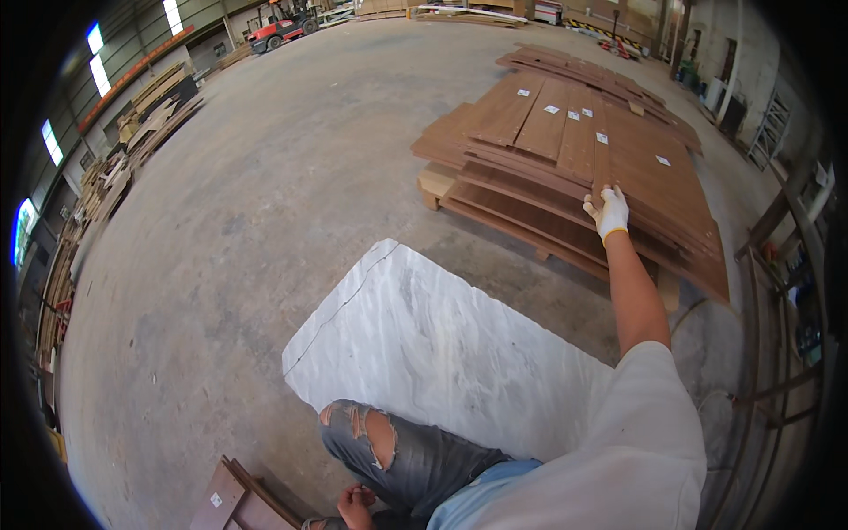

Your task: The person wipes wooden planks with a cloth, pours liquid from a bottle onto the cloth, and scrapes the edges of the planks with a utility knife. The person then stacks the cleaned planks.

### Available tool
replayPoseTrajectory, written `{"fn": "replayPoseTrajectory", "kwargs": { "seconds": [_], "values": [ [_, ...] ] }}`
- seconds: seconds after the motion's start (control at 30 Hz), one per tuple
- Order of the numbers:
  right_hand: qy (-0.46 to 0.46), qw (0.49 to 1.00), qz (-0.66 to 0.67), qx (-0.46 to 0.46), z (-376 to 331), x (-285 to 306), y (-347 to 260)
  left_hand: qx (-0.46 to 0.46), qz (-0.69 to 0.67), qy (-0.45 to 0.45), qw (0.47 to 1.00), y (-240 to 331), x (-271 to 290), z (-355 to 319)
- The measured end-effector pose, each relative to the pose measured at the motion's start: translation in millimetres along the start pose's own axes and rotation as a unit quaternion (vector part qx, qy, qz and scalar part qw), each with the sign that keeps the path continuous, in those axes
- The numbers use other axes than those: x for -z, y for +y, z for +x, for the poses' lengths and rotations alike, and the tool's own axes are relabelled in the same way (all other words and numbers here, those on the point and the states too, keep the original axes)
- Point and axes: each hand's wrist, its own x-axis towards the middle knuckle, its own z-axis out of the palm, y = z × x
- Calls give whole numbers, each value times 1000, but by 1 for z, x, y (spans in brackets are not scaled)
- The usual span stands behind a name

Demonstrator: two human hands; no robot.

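My right hand, in a white work glove, reaches out to a stack of brown wooden boards at the right. Its fingers close on the near end of a narrow brown board lying on top. White labels dot several boards. Low in the view, beside my bent knee in torn jeans, is my bare left hand. Its fingers are curled, and whatever they may hold is too small to make out. Just past my legs lies a grey-white marbled slab with a dark line along its left end.
Pale wooden supports carry the stack. More brown panels sit at the lower left. A metal rack stands at the right edge. Timber piles line the left wall, and a red forklift is parked far off on the concrete floor.
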Motion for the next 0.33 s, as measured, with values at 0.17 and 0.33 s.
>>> {"fn": "replayPoseTrajectory", "kwargs": {
  "seconds": [0.17, 0.33],
  "values": [
    [35, 991, -123, 32, -7, 0, 18, 24, -3, 0, 1000, 4, -4, -9],
    [23, 993, -118, 1, 23, -4, 11, 45, 4, -34, 998, -10, 8, -4]
  ]
}}
